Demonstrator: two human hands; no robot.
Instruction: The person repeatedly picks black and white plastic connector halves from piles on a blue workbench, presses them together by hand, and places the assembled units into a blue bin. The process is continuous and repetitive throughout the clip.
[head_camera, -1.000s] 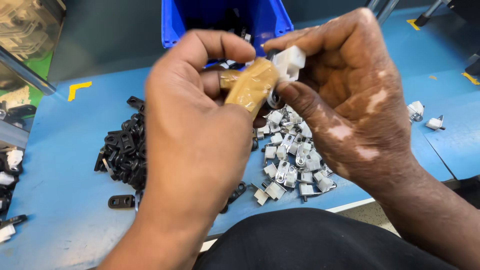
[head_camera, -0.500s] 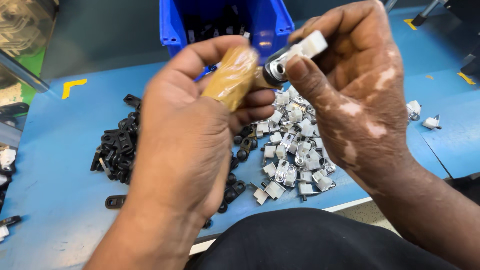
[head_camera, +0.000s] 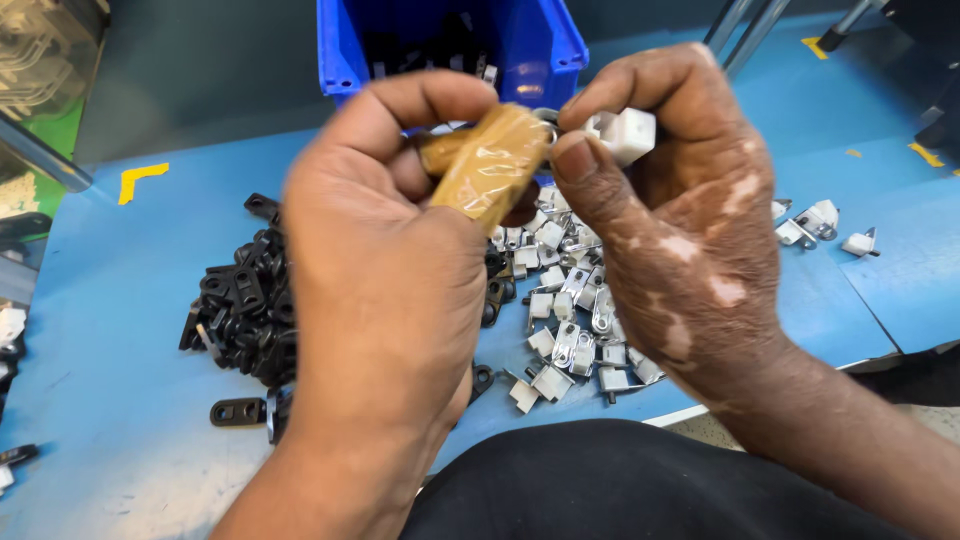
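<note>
On the left I see the black brackets (head_camera: 245, 310) heaped on the blue table (head_camera: 110, 400); my left hand (head_camera: 385, 270), thumb taped, pinches shut against the small white clip (head_camera: 625, 133). My right hand (head_camera: 680, 230) is clamped on that clip above the pile of white clips (head_camera: 570, 320). I judge it best to keep both grips firm and the parts squarely aligned.

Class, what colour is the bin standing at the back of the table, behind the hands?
The bin is bright blue; the head view, the only one, shows it.
</note>
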